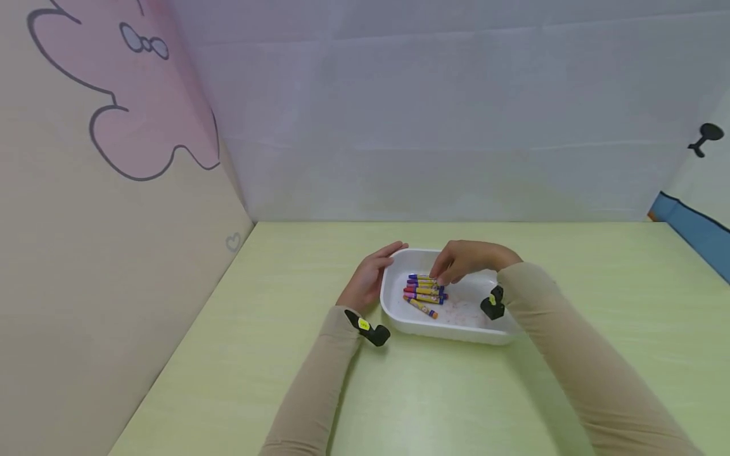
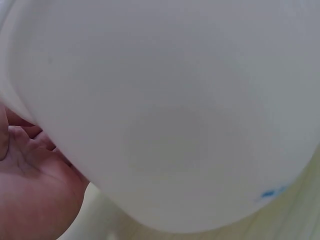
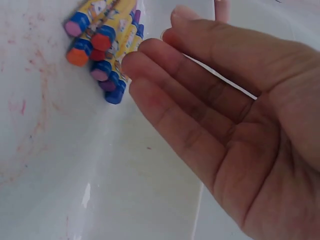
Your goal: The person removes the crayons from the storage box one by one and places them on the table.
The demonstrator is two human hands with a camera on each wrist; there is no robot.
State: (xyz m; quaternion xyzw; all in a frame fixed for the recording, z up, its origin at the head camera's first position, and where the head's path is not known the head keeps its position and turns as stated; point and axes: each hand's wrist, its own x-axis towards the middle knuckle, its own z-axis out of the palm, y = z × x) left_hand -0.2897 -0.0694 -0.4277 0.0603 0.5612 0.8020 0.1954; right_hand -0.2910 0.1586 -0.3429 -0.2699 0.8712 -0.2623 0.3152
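Observation:
A white plastic tray (image 1: pixel 450 328) stands on the table, its inner floor marked with reddish smears. My left hand (image 1: pixel 367 278) holds its left end, thumb at the rim and fingers along the outside; the left wrist view shows the tray's outer wall (image 2: pixel 165 100) beside the palm (image 2: pixel 37 190). Inside, several crayons (image 1: pixel 424 290) in yellow wrappers with blue bands lie side by side, and an orange crayon (image 1: pixel 421 308) slants in front. My right hand (image 1: pixel 470 258) hovers over their right ends, fingers loosely bent. In the right wrist view, its fingertips (image 3: pixel 145 92) are close beside the crayon ends (image 3: pixel 102 70).
The pale green table (image 1: pixel 274 367) spreads around the tray. A grey-white wall (image 1: pixel 433 126) rises behind it, and a side wall (image 1: pixel 142 253) with a pink cartoon figure stands to the left. Black wrist cameras (image 1: pixel 373 332) are strapped over beige sleeves.

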